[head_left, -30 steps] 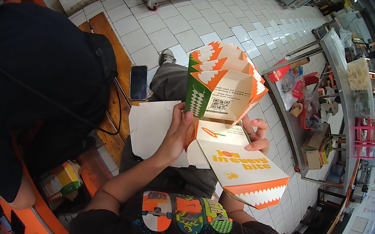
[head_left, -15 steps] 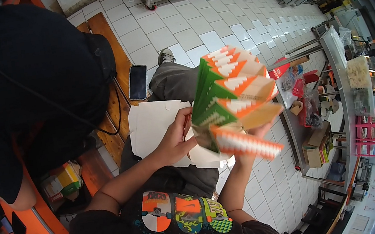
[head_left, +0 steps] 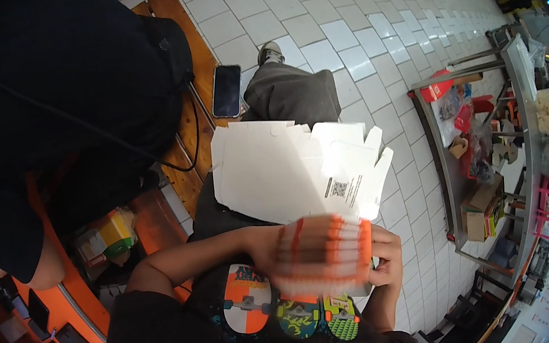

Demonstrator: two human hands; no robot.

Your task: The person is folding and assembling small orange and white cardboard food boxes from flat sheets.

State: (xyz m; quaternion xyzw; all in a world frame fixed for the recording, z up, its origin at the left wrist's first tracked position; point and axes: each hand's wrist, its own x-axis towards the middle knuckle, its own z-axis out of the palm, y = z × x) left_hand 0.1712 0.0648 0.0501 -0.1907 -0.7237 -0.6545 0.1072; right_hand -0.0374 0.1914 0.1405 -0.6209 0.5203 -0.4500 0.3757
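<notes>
Close to my chest is a stack of orange-and-white paper food cartons [head_left: 352,248], smeared by motion. My right hand [head_left: 386,257] has its fingers curled round the stack's right edge. My left hand [head_left: 269,246] is at the stack's left side, and its fingers blur into the orange and white pattern. Across my lap lies a flat white cardboard box blank [head_left: 266,162] with cut flaps on its right side and a small printed square code. It lies just beyond both hands.
A phone [head_left: 227,91] lies on the wooden bench [head_left: 181,33] beside my leg. Someone in dark clothes [head_left: 86,78] sits close on my left, by an orange table [head_left: 84,317]. A metal shelf rack [head_left: 439,169] holding bags and boxes stands to the right on the tiled floor [head_left: 384,103].
The carton stack, fanned out over my lap before, has come down toward my chest and now shows mostly its orange-and-white side. More of the white blank is uncovered. My view has shifted slightly.
</notes>
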